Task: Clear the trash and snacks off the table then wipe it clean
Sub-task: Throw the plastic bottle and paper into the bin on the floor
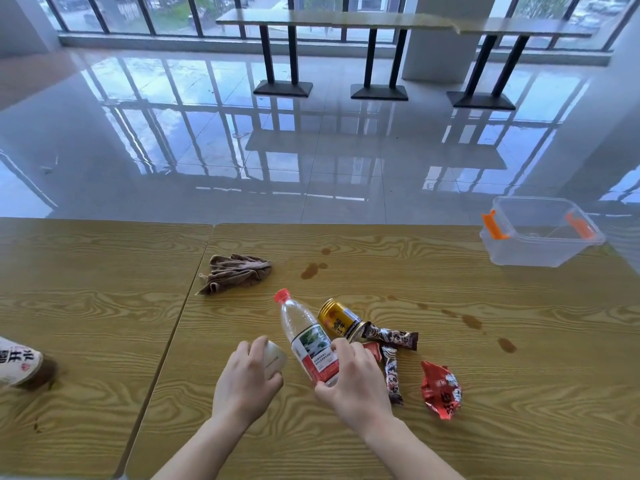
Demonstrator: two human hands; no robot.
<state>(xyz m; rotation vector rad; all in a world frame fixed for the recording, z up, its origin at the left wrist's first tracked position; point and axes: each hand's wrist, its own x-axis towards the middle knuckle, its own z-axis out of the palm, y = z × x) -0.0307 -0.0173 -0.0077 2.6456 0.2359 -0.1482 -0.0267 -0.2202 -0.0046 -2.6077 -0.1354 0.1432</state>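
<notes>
A clear plastic bottle [304,334] with a red cap lies on the wooden table [450,292], and my right hand [353,382] grips its lower end. My left hand [247,379] is closed around a small cream cup [275,358] just left of the bottle. A gold can [337,318] lies on its side behind the bottle. Two dark snack wrappers [391,336] and a crumpled red wrapper [441,389] lie to the right of my right hand. A brown cloth [235,273] sits bunched up farther back. Brown spill stains [311,270] dot the tabletop.
A clear plastic bin [536,251] with orange latches stands at the table's far right corner. A tipped drink bottle [20,363] with brown liquid lies at the left edge. A seam [180,313] separates two tabletops. Beyond is a glossy floor and high tables.
</notes>
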